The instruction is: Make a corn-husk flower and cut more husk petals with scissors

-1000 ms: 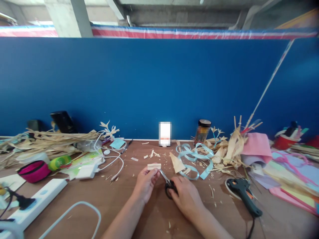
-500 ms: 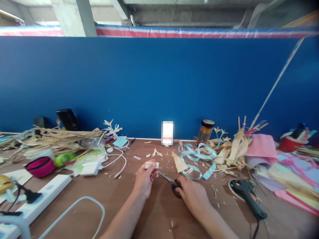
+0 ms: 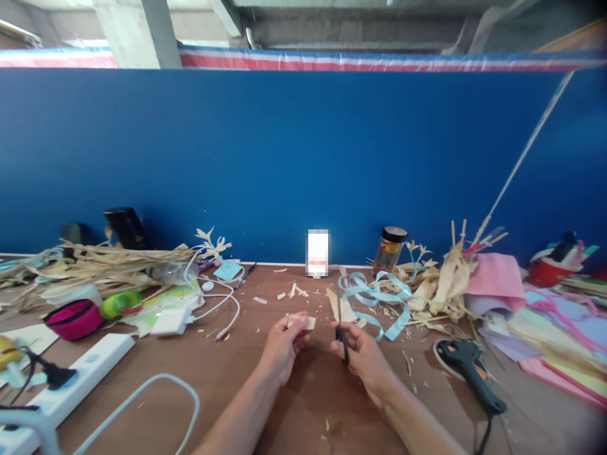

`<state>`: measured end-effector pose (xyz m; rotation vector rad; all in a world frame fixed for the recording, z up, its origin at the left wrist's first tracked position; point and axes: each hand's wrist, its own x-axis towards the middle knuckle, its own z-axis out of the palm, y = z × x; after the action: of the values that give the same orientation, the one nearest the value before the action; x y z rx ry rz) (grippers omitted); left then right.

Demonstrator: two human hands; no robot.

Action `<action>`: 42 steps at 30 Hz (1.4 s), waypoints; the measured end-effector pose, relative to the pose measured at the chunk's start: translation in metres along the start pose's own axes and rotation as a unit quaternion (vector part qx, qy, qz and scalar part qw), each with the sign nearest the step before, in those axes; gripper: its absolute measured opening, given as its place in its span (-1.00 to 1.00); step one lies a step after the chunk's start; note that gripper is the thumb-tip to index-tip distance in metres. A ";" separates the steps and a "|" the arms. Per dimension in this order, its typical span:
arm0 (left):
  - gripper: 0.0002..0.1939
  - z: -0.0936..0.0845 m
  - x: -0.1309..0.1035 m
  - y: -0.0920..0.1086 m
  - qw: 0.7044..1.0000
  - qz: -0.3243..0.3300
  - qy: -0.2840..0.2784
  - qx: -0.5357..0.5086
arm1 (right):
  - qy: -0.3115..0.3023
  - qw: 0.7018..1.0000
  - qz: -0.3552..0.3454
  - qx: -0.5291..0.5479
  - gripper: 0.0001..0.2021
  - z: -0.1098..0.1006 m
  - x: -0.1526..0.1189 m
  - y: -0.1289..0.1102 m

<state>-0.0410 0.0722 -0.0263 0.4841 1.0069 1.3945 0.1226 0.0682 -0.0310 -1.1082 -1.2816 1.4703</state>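
The left hand [image 3: 283,344] pinches a small pale husk strip [image 3: 300,321]; at its three o'clock, the right hand [image 3: 363,351] grips black-handled scissors [image 3: 341,325], blades upright.

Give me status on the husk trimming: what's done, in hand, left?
Done: pale offcuts litter the table. In hand: left hand pinches a small husk piece; right hand holds scissors upright, apart from the piece. Left, probably: uncut husks piled right, glue gun lying untouched.
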 end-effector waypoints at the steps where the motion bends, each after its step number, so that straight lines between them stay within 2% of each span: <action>1: -0.84 0.001 -0.002 -0.002 1.000 -0.015 -0.012 0.012 | 0.002 1.000 0.015 0.023 -0.47 0.001 -0.001 -0.002; 4: -0.79 0.005 -0.008 -0.008 0.997 -0.034 -0.045 0.047 | 0.019 0.998 0.016 0.050 -0.48 0.003 -0.003 -0.003; 8: -0.77 0.007 -0.012 -0.011 0.991 -0.007 -0.081 0.104 | 0.041 0.997 -0.017 0.070 -0.53 0.004 -0.002 0.000; 15: -0.75 0.010 -0.012 -0.017 0.981 0.002 -0.088 0.172 | 0.041 0.996 -0.046 0.060 -0.59 0.002 -0.001 0.003; 20: -0.79 0.003 -0.008 -0.015 0.946 0.100 -0.106 0.291 | 0.035 0.998 -0.046 0.032 -0.62 0.000 0.000 0.005; 23: -0.78 -0.001 -0.005 -0.013 0.927 0.130 -0.117 0.330 | 0.034 0.998 -0.037 0.021 -0.63 -0.003 0.000 0.003; 28: -0.74 -0.003 0.001 -0.010 0.941 0.131 -0.092 0.296 | 0.049 0.998 -0.028 0.029 -0.61 -0.005 0.000 -0.003; 33: -0.72 0.001 -0.001 -0.007 0.980 0.113 0.034 0.160 | 0.091 0.993 -0.014 0.069 -0.58 -0.003 0.001 -0.002; 35: -0.68 0.006 -0.007 -0.008 0.991 0.068 0.007 0.119 | 0.107 0.990 -0.015 0.096 -0.59 -0.001 0.002 0.001; 37: -0.67 0.012 -0.013 -0.012 0.992 0.021 -0.061 0.104 | 0.112 0.988 -0.015 0.110 -0.59 0.001 0.002 0.004; 39: -0.70 0.016 -0.018 -0.016 0.990 0.002 -0.100 0.104 | 0.107 0.988 -0.016 0.113 -0.60 0.003 0.001 0.006; 42: -0.73 0.016 -0.019 -0.020 0.988 -0.010 -0.111 0.103 | 0.099 0.990 -0.026 0.101 -0.61 0.005 0.000 0.007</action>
<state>-0.0145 0.0554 -0.0288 0.7622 0.9748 1.1937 0.1175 0.0668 -0.0372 -1.0501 -0.9942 1.3807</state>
